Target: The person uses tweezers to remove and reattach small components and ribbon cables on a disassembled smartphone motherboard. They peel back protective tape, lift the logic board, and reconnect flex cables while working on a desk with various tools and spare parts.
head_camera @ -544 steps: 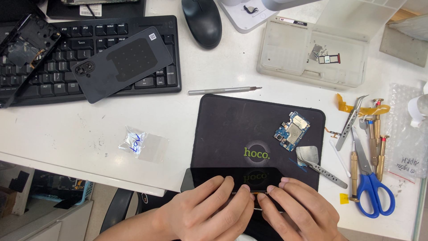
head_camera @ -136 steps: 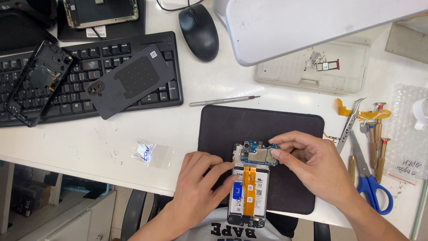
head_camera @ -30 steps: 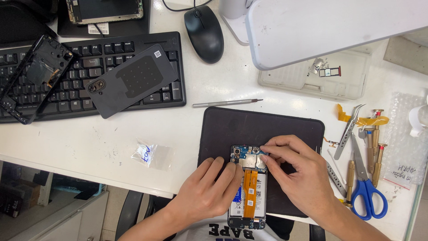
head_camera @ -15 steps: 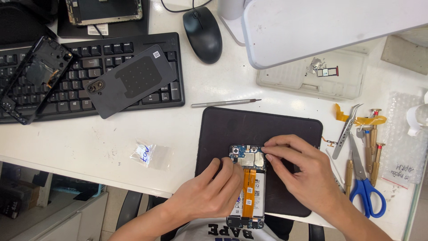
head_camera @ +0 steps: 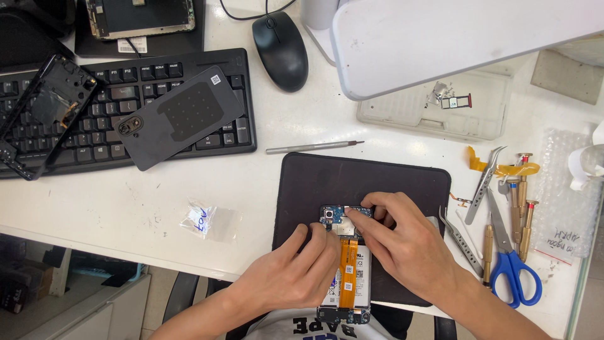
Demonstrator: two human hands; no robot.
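On a white desk (head_camera: 94,208), a black work mat (head_camera: 377,182) carries an opened phone (head_camera: 345,271). The left hand (head_camera: 296,274) clasps its edge; the right hand (head_camera: 402,242) presses fingertips (head_camera: 353,217) on the circuit board (head_camera: 336,216).

A: White desk (head_camera: 113,208) fills the view, scuffed near its front edge, evenly lit from above.

B: And a pale lamp head (head_camera: 465,38) juts in from the top right, casting soft shade on the desk beneath it.

A: Below the desk edge, the lower left goes dark. A grey cabinet (head_camera: 94,308) sits there, with a teal box (head_camera: 100,271) tucked behind it.

B: A black chair (head_camera: 182,296) peeks out beside it, under the desk.
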